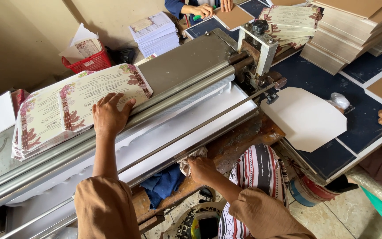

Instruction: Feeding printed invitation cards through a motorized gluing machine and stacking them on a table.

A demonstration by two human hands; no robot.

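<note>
The left hand [109,116] lies flat, fingers spread, on the top floral-printed card [98,90] of a stack at the rollers' [155,99] far side. The right hand [202,169] — below the machine's near edge — is closed around a crumpled rag [190,158].

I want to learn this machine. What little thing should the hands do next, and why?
Probably slide the top printed card toward the rollers. The left hand already lies flat on that card, right beside them, while the right hand grips a rag lower down at the machine's front edge.
</note>
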